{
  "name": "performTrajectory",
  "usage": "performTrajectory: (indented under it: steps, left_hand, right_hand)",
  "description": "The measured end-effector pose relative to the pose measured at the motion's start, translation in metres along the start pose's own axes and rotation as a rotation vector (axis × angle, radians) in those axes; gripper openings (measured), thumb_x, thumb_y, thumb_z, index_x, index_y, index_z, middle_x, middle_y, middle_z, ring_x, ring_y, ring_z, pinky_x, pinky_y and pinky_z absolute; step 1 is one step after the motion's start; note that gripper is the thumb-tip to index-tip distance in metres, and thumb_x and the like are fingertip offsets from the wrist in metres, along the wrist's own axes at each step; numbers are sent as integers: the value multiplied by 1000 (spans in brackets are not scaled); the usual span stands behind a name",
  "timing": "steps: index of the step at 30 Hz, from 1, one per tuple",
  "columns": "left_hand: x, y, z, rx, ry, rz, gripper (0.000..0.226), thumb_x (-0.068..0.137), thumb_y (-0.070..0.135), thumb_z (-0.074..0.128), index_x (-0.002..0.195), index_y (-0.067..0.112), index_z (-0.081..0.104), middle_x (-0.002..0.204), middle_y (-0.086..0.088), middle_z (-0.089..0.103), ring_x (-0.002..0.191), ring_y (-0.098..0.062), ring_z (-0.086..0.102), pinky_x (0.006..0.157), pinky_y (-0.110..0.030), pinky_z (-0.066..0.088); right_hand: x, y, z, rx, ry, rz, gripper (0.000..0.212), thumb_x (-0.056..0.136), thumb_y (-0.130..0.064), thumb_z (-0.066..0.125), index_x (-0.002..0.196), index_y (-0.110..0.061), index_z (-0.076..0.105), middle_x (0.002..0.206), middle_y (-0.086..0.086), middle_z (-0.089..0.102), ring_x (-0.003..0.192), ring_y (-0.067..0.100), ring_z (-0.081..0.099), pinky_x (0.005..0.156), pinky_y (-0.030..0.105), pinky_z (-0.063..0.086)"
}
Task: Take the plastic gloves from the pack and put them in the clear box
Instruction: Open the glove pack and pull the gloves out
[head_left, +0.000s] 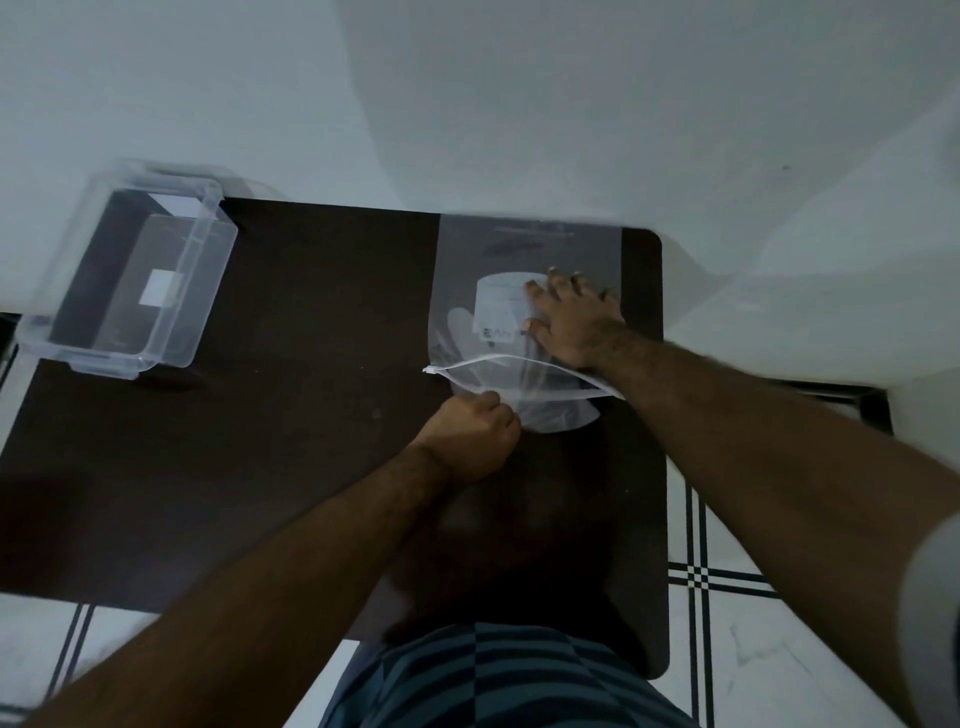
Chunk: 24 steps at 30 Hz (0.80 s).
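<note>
A translucent zip pack (498, 260) lies flat on the right part of the dark table (311, 312), its zip mouth open toward me. My right hand (571, 317) presses flat on top of the pack, fingers spread. My left hand (472, 431) is closed on thin plastic gloves (556, 410) that stick out of the pack's mouth. More glove shapes show through the pack's film. The clear box (130, 280) stands open at the table's far left corner, apart from both hands, with a white label visible through it.
A pale wall rises right behind the table's far edge. White floor tiles with dark line patterns (696, 577) show to the right and at lower left. My striped shirt (493, 680) fills the bottom centre.
</note>
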<state>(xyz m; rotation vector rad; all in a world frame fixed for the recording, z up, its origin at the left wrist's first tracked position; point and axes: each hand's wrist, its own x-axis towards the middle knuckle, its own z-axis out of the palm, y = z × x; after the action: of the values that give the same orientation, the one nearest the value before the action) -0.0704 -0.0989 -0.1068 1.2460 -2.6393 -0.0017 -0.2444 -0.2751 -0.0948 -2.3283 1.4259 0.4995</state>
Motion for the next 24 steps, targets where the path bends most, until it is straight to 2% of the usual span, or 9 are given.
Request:
performTrajectory:
  steps: [9,11,13,15,17,24]
  left_hand:
    - [-50,20,1,-14,-5,1,24,80,13,82,66,15,63,66,-4,59,60,-24,55,47,-32,43]
    - [-60,24,0,-9,-12,-6,25,81,14,82,66,15,62,67,-4,58,60,-24,55,47,-32,42]
    - [-69,27,-2,-2,-27,-17,24,82,15,81,67,15,63,67,-4,59,60,-25,55,48,-32,42]
    - [-76,29,-3,-7,-21,-25,23,85,15,80,68,15,63,68,-4,59,61,-26,56,48,-33,43]
    - [-81,32,-5,-10,-16,-32,22,87,16,78,70,14,64,69,-5,60,61,-26,56,48,-34,44]
    - [-106,46,-13,-26,-40,-1,24,86,21,78,69,15,63,68,-5,59,60,-25,55,49,-32,44]
  right_hand:
    - [3,-2,-3,-6,40,21,74,106,-64,36,169,-30,16,179,8,10,162,42,14,126,70,14]
    - [-4,-9,-1,-28,123,10,68,107,-59,38,165,-25,28,174,13,23,158,43,25,124,68,21]
    - [-18,-21,5,-43,229,-52,57,109,-52,39,155,-19,45,162,15,42,145,39,43,120,61,37]
    - [-33,-34,16,-84,259,-110,49,109,-49,39,145,-19,53,148,13,52,132,36,52,111,58,45]
    - [-43,-43,24,-90,219,-99,46,109,-50,39,143,-21,53,141,11,54,127,34,54,106,57,48]
    - [-37,-41,26,-14,183,-9,51,108,-55,35,149,-26,46,143,10,50,129,35,50,102,61,46]
